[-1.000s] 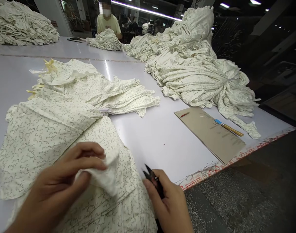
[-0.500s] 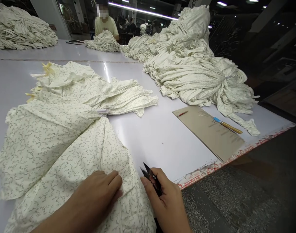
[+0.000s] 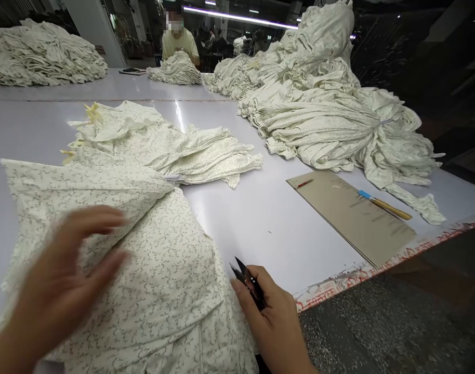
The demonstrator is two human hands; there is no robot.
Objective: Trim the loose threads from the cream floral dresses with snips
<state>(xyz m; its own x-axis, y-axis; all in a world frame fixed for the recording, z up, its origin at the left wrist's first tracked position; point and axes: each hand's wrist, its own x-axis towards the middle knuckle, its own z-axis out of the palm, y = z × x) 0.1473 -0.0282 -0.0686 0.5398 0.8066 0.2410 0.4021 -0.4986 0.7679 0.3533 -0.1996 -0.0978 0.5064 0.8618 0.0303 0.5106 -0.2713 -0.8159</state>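
Note:
A white garment with a small leafy print [image 3: 163, 259] lies spread over the table's near left part, its lower end running out of view below. Above its left side is my left hand [image 3: 69, 270], blurred, with thumb and fingers apart and nothing between them. My right hand [image 3: 272, 322] is closed round black thread snips [image 3: 251, 283] at the garment's right edge, their blades slightly parted and pointing up and away. Just beyond the garment, more pieces of the same print [image 3: 175, 140] lie bunched, with yellow ties [image 3: 92, 111] at their left end.
Large heaps of the same cloth stand at the right [image 3: 311, 114] and far left [image 3: 42, 54]. A brown cardboard sheet [image 3: 339, 218] holds a yellow-handled tool [image 3: 391, 209] and a small red pen-like item [image 3: 304, 183]. Across the white table [image 3: 241, 223] is a person [image 3: 181, 44] behind a smaller pile.
My left hand has lifted off the garment's middle and moved left, its fingers opening. The garment's upper left part now lies differently, with a corner stretched out. My right hand keeps the snips.

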